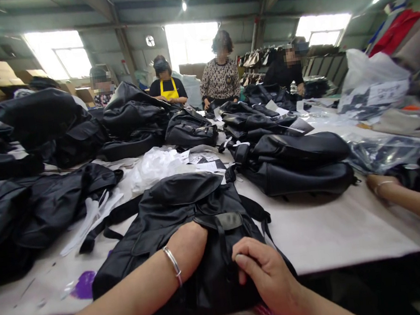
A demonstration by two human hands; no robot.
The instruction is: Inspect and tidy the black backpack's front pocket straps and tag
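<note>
A black leather-look backpack [162, 203] lies in front of me at the table's near edge, its shoulder straps spread to both sides. My left hand [189, 245], with a silver bangle at the wrist, reaches under a small flap [227, 221] on the bag's front. Its fingers are hidden inside, so their pose does not show. A narrow strap [223, 244] hangs from that flap. Just right of this strap, my right hand [258, 265] is closed, thumb against curled fingers, at the bag's front. Whatever it pinches is too small or covered to make out.
Black bags [294, 163] are piled ahead and on the left. White wrapping [156, 166], paper slips [207, 167] and a purple patch [84, 284] lie on the pale tabletop [317, 236]. Another person's arm [415, 197] reaches in at right. Several people stand across the table.
</note>
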